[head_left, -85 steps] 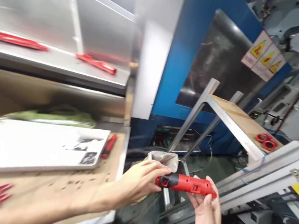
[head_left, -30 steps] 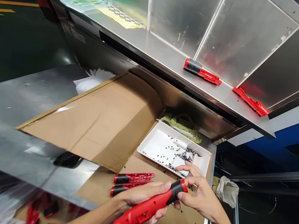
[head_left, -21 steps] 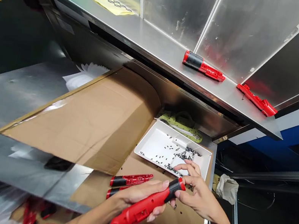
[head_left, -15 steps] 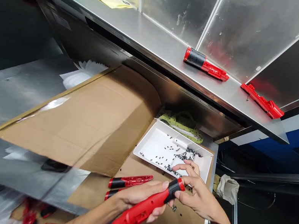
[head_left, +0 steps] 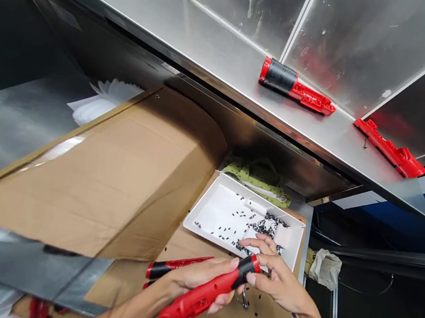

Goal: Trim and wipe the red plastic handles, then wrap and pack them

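My left hand is wrapped round a red-and-black plastic tool housing, which lies slanted with its black collar and red rim pointing up and right. My right hand pinches that collar end between thumb and index finger, its other fingers spread over the white tray. Whether a small part sits between the fingertips I cannot tell. Many tiny black pieces lie scattered in the tray. Beneath my left forearm, another red-and-black housing rests on the cardboard, with the end of one more mostly hidden beside it.
A large cardboard sheet slants across the bench at left. On the metal shelf above lie a red housing with a black sleeve and a red half-shell. A green patterned pouch sits behind the tray.
The camera view has shifted slightly, moving the shelf and cardboard in the picture. Both hands keep their hold on the housing, with little visible movement of the fingers.
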{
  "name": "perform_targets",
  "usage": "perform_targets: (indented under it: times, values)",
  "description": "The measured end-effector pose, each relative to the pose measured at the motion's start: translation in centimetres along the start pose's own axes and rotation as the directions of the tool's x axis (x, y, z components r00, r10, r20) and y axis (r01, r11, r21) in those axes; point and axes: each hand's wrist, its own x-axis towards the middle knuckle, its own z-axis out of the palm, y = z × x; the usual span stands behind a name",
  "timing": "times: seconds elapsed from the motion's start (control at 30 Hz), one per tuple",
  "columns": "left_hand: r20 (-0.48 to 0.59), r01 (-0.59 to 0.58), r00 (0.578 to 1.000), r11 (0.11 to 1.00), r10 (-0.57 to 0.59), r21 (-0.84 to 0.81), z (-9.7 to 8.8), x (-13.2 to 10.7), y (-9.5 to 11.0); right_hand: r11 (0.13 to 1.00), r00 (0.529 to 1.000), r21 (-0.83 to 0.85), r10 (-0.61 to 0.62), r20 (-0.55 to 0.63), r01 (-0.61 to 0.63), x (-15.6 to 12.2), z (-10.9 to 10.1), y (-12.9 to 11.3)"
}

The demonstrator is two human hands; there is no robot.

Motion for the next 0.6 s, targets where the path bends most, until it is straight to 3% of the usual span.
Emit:
perform_targets:
  times: [0.2, 0.37, 0.5, 0.6]
  values:
    - [0.085, 0.010, 0.996, 0.998, -0.005, -0.065, -0.7, 0.6, 1.5, 0.976, 0.997, 0.212, 0.029, 0.076, -0.045, 1.0, -0.9, 0.5]
    - [0.215, 0.070, 0.976, 0.990, -0.043, -0.119, -1.7, 1.2, 2.0, 0.864, 0.995, 0.499, 0.028, 0.092, -0.070, 1.5, -1.7, 1.3]
    - [0.284, 0.102, 0.956, 0.990, -0.070, -0.098, -2.7, 1.3, 2.0, 0.827, 0.992, 0.563, 0.089, -0.093, -0.021, 1.2, -2.8, 1.6]
    - [0.285, 0.083, 0.957, 0.992, -0.052, -0.099, -3.1, 1.4, 2.2, 0.906, 0.950, 0.424, 0.123, -0.286, 0.010, 0.6, -3.1, 1.2]
